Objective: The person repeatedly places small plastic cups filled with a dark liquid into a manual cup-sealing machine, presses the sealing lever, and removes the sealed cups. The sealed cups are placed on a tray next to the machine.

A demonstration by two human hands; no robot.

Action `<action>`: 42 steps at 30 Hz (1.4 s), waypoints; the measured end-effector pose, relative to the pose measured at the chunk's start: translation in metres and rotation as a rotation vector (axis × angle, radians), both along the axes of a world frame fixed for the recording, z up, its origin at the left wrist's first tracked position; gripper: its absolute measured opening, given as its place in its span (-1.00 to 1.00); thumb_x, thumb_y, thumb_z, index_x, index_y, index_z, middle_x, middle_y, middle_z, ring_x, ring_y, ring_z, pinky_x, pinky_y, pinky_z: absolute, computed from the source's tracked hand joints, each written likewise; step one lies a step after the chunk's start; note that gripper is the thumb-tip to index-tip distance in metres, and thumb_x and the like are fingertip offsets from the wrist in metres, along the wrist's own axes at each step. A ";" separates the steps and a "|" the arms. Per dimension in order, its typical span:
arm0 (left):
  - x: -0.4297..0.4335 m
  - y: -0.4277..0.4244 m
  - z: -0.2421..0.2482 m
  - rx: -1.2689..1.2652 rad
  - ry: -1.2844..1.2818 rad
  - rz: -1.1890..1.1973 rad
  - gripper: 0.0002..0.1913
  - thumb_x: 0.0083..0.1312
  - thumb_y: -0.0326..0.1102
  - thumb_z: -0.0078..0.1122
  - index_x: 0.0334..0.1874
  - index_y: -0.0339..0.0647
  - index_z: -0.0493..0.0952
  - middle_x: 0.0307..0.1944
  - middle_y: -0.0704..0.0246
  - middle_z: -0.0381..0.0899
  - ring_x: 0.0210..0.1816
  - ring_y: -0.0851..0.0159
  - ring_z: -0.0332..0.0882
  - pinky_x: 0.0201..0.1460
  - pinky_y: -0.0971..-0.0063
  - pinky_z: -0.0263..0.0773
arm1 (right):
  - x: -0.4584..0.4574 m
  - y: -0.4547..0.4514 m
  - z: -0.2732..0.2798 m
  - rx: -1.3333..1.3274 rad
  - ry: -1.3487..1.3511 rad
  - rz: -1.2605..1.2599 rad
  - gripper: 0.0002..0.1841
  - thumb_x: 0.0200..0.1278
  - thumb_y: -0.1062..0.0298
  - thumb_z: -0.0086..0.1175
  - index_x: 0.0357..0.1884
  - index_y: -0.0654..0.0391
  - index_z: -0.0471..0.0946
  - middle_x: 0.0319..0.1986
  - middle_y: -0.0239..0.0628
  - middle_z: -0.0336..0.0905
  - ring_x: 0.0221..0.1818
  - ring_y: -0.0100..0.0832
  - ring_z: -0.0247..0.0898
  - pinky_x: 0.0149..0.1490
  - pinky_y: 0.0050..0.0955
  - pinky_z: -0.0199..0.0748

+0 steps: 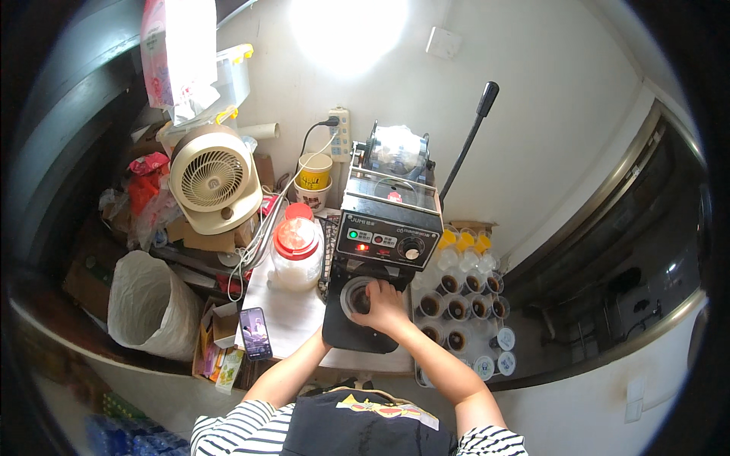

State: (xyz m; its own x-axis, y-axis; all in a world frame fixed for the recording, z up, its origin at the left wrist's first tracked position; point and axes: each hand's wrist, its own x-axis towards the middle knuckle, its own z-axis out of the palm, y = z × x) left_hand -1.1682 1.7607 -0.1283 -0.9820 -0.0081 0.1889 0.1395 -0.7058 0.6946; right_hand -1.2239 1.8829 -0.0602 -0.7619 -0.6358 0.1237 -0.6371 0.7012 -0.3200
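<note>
A black cup-sealing machine (389, 231) stands before me, with a green lamp and a red glowing display on its front panel. In the round opening of its black tray (359, 337) sits a clear plastic cup (352, 296) with dark contents. My right hand (385, 305) spans the cup from above, fingers on the far rim and thumb on the near rim. My left forearm (296, 359) reaches to the tray's left edge, where the tray hides the hand. To the right, a tray (418, 373) bears several cups of dark drink (457, 308), some with printed seals (483, 367).
Left of the machine are a red-lidded jar (296, 256) and a lit phone (256, 333) at the table edge. A fan (214, 176), loose cables (254, 251) and a white bin (151, 308) lie farther left. The machine's lever (470, 142) rises to the right.
</note>
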 end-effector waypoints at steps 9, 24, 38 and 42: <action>-0.003 -0.001 -0.009 -0.098 0.097 0.017 -0.55 0.37 -0.41 -0.01 0.31 -0.27 0.24 0.23 0.29 0.37 0.20 0.31 0.38 0.30 0.36 0.29 | 0.003 0.012 -0.013 -0.085 0.038 -0.020 -0.33 -0.22 -0.08 0.41 -0.13 0.13 0.39 -0.04 -0.09 0.42 0.10 -0.02 0.29 0.14 -0.15 0.19; -0.007 -0.002 -0.016 -0.163 0.135 -0.012 -0.62 0.41 -0.28 -0.04 0.23 -0.25 0.31 0.09 0.32 0.46 0.07 0.31 0.47 0.14 0.38 0.40 | 0.067 0.092 -0.065 -0.528 -0.097 -0.292 -0.47 0.05 0.10 0.33 -0.05 0.15 0.36 0.22 0.09 0.23 0.29 0.06 0.12 0.32 -0.11 0.08; -0.011 0.001 -0.032 -0.136 0.084 -0.035 -0.64 0.45 -0.16 -0.06 0.15 -0.24 0.38 -0.04 0.34 0.55 -0.05 0.31 0.55 -0.01 0.39 0.49 | 0.111 0.088 -0.114 -0.772 -0.356 -0.448 -0.42 0.12 0.18 0.31 0.05 0.21 0.24 0.00 -0.05 0.32 0.05 -0.17 0.33 0.14 -0.27 0.28; -0.002 -0.001 -0.073 0.127 -0.163 0.037 -0.64 0.46 -0.12 -0.06 0.13 -0.24 0.40 -0.07 0.35 0.57 -0.08 0.32 0.57 -0.05 0.40 0.52 | 0.113 0.084 -0.135 -1.126 -0.775 -0.654 -0.36 0.16 0.15 0.31 0.12 0.12 0.15 -0.17 -0.19 0.39 -0.19 -0.38 0.41 -0.10 -0.40 0.43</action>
State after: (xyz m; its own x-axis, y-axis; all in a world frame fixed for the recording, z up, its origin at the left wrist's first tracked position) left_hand -1.1707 1.7593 -0.2012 -0.9980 -0.0587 0.0230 0.0603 -0.7853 0.6162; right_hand -1.1111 1.9673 -0.1949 -0.9676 -0.0200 -0.2518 0.2525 -0.0464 -0.9665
